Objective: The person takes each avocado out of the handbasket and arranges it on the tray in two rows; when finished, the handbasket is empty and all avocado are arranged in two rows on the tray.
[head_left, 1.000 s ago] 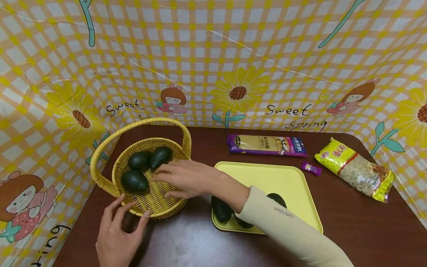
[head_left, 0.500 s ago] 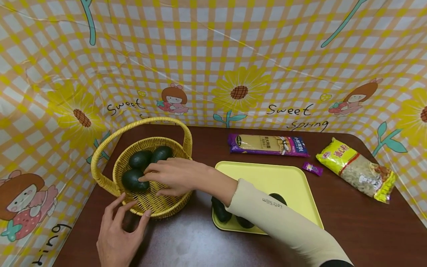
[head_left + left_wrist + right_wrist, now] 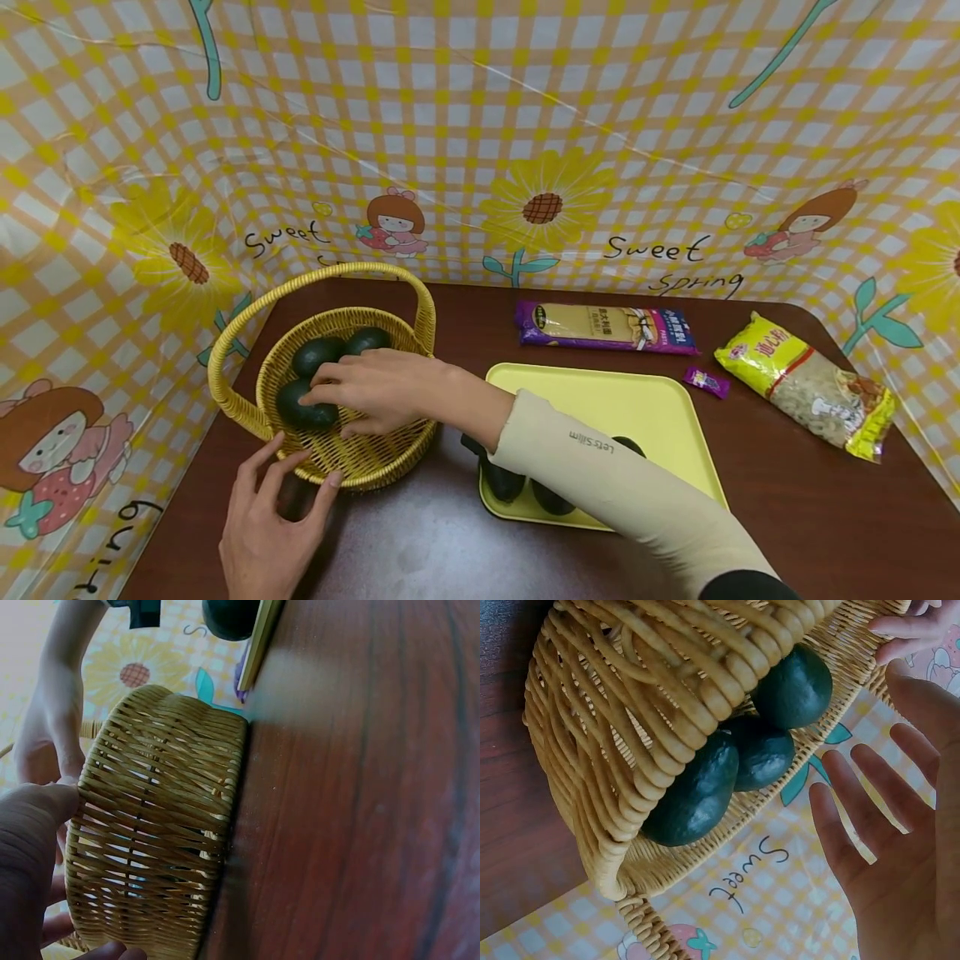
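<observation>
My right hand (image 3: 382, 387) hovers over the yellow wicker basket (image 3: 360, 473), fingers spread and nothing in its grasp. Its fingertips overlap the nearest avocado (image 3: 303, 408) in the head view, while the right wrist view shows the fingers apart from the fruit. Two more dark green avocados, one at the left (image 3: 317, 357) and one behind (image 3: 367, 339), lie in the basket. At the basket's near left side my left hand (image 3: 272, 521) touches the rim, its thumb (image 3: 56, 801) against the weave in the left wrist view. The right forearm partly hides avocados (image 3: 553, 497) on a yellow tray (image 3: 600, 383).
Behind the tray lies a purple pasta packet (image 3: 607, 327). A small purple sachet (image 3: 707, 382) and a yellow bag of pasta (image 3: 810, 387) are at the right. The basket's tall handle (image 3: 330, 271) arches up over it. A checked cloth (image 3: 465, 125) hangs behind the brown table (image 3: 420, 542).
My right hand has moved left over the basket, its fingertips now overlapping the nearest avocado. The left hand stays at the rim. The head view has shifted slightly.
</observation>
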Action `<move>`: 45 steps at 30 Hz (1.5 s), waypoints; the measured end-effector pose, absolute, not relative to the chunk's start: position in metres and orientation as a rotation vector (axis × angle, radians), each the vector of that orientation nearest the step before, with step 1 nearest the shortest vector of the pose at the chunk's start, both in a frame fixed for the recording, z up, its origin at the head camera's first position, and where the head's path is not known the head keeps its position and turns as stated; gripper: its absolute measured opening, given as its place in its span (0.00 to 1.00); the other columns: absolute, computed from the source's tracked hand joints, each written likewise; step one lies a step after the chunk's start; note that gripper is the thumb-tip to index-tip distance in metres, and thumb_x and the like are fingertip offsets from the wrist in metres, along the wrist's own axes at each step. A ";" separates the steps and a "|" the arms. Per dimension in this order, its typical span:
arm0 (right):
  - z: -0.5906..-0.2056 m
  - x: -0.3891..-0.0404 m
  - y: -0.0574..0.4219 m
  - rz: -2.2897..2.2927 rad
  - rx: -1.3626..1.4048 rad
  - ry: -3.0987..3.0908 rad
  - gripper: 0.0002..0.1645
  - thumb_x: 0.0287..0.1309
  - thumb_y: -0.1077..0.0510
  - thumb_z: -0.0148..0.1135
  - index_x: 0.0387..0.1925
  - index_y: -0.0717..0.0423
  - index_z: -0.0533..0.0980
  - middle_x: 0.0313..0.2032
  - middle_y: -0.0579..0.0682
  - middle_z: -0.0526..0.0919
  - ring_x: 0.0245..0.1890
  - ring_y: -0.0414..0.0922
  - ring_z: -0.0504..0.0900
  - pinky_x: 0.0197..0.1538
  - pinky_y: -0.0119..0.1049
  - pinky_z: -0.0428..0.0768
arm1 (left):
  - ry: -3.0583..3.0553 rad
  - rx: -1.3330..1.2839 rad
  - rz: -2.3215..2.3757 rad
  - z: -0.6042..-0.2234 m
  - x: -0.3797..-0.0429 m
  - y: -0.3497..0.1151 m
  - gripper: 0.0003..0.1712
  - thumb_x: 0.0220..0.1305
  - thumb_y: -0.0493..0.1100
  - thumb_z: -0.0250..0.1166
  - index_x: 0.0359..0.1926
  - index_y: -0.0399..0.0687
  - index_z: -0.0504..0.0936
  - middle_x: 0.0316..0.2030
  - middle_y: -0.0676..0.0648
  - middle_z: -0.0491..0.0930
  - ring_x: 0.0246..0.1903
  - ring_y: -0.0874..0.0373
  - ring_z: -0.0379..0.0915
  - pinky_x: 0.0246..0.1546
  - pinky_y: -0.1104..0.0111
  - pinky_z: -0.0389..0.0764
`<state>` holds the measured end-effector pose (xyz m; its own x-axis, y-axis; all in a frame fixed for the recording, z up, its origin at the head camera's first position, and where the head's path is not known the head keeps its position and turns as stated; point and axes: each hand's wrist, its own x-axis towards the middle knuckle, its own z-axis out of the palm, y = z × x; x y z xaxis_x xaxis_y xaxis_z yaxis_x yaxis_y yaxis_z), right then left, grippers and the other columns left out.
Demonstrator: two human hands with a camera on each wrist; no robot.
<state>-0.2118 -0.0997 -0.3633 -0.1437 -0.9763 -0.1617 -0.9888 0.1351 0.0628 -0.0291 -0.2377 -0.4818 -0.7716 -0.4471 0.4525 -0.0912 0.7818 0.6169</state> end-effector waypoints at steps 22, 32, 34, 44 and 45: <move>-0.367 -0.215 -0.138 0.388 -1.853 2.239 0.47 0.75 0.37 0.65 0.86 0.36 0.56 0.83 0.46 0.58 0.76 0.48 0.72 0.67 0.37 0.80 | -2.376 0.375 -0.768 -0.483 -0.030 -0.239 0.25 0.56 0.50 0.86 0.51 0.46 0.90 0.67 0.43 0.78 0.54 0.39 0.81 0.36 0.39 0.85; -0.368 -0.219 -0.154 0.428 -1.782 2.212 0.51 0.72 0.37 0.68 0.87 0.32 0.53 0.85 0.44 0.53 0.76 0.46 0.71 0.68 0.37 0.78 | -2.381 0.371 -0.763 -0.483 -0.031 -0.241 0.25 0.56 0.51 0.86 0.51 0.46 0.90 0.68 0.43 0.78 0.55 0.39 0.81 0.36 0.40 0.85; -0.369 -0.220 -0.156 0.434 -1.777 2.212 0.51 0.72 0.37 0.68 0.87 0.32 0.53 0.85 0.43 0.53 0.75 0.46 0.72 0.67 0.36 0.79 | -2.384 0.375 -0.766 -0.483 -0.031 -0.241 0.25 0.56 0.51 0.86 0.51 0.46 0.90 0.68 0.44 0.78 0.55 0.39 0.80 0.36 0.40 0.85; -0.374 -0.225 -0.166 0.501 -1.718 2.226 0.54 0.70 0.36 0.70 0.87 0.27 0.50 0.85 0.42 0.50 0.77 0.45 0.69 0.67 0.37 0.79 | -2.383 0.387 -0.779 -0.482 -0.031 -0.240 0.25 0.56 0.51 0.86 0.51 0.46 0.91 0.68 0.44 0.78 0.55 0.39 0.80 0.38 0.40 0.84; -0.375 -0.226 -0.166 0.507 -1.715 2.226 0.54 0.70 0.36 0.70 0.87 0.27 0.50 0.85 0.42 0.50 0.77 0.45 0.69 0.67 0.37 0.79 | -2.383 0.387 -0.779 -0.482 -0.031 -0.240 0.25 0.56 0.51 0.86 0.51 0.46 0.91 0.68 0.44 0.78 0.55 0.39 0.80 0.38 0.39 0.84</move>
<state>-0.2259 -0.1664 -0.3746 -0.2524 -0.8672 -0.4293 -0.9676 0.2313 0.1018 -0.0310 -0.2402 -0.4815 -0.7801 -0.4359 0.4488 -0.0867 0.7858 0.6124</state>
